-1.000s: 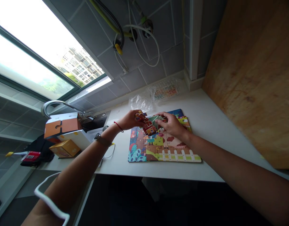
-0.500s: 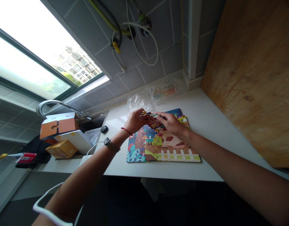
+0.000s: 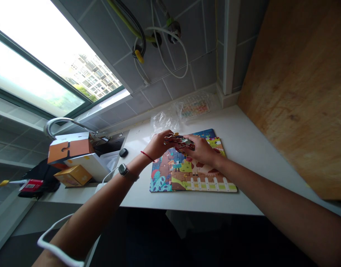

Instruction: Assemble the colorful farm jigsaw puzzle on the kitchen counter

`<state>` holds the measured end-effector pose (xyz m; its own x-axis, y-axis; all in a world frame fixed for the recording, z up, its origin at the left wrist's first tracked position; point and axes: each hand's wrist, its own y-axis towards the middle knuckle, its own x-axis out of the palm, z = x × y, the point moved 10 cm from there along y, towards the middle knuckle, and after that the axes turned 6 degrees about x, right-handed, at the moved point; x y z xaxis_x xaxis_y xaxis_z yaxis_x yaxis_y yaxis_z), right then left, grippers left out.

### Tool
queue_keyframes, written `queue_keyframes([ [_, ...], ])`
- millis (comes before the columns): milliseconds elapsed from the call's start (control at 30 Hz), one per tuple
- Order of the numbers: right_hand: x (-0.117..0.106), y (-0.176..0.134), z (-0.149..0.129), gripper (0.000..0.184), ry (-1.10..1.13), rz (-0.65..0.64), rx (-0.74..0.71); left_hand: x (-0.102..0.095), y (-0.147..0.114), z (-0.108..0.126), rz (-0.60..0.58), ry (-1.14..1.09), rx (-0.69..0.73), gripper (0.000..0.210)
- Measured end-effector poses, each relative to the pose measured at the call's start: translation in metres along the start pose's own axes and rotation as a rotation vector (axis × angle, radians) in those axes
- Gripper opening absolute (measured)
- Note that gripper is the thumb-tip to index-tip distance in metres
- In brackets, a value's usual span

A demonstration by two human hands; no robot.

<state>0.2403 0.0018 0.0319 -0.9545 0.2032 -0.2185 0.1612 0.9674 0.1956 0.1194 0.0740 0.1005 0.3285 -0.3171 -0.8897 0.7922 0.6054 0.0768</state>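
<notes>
A bunch of jigsaw puzzle pieces (image 3: pixel 179 141), reddish brown with pale edges, is held between both hands above the worktop. My left hand (image 3: pixel 159 144) is closed around its left end. On the right end, my right hand (image 3: pixel 199 149) has its fingers and thumb closed on the pieces. Beneath them lies a colourful jigsaw puzzle (image 3: pixel 176 174) of joined pieces, with a white fence along its near edge and animal pictures above. My right hand and forearm hide part of its middle and right side.
Crumpled clear plastic (image 3: pixel 165 121) and a clear bag with a printed card (image 3: pixel 197 107) lie behind the puzzle. Leftward are a small black case (image 3: pixel 123 152), a yellow box (image 3: pixel 73 175), an orange-and-white carton (image 3: pixel 70 149) and a tap (image 3: pixel 67 119). A wooden board (image 3: pixel 295 92) stands at right.
The held pieces have tilted, so their stacked edges show more than their faces. My right hand has shifted slightly left and wraps further around them.
</notes>
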Motion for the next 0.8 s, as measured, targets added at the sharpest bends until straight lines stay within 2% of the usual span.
queue_keyframes([
  [300, -0.001, 0.001, 0.006, 0.048, -0.016, 0.026, 0.011, -0.010, -0.001, -0.001, -0.073, 0.061, -0.016, 0.023],
  [533, -0.004, 0.001, 0.004, 0.047, -0.012, 0.049, 0.009, -0.017, -0.004, -0.006, -0.028, 0.128, -0.037, 0.036],
  [700, -0.006, 0.001, 0.007, 0.045, -0.027, 0.076, 0.035, -0.014, -0.006, -0.021, -0.061, 0.004, -0.135, 0.044],
  [800, -0.007, 0.001, 0.008, 0.046, -0.024, 0.077, 0.043, -0.016, -0.005, -0.024, -0.037, -0.076, -0.117, 0.042],
])
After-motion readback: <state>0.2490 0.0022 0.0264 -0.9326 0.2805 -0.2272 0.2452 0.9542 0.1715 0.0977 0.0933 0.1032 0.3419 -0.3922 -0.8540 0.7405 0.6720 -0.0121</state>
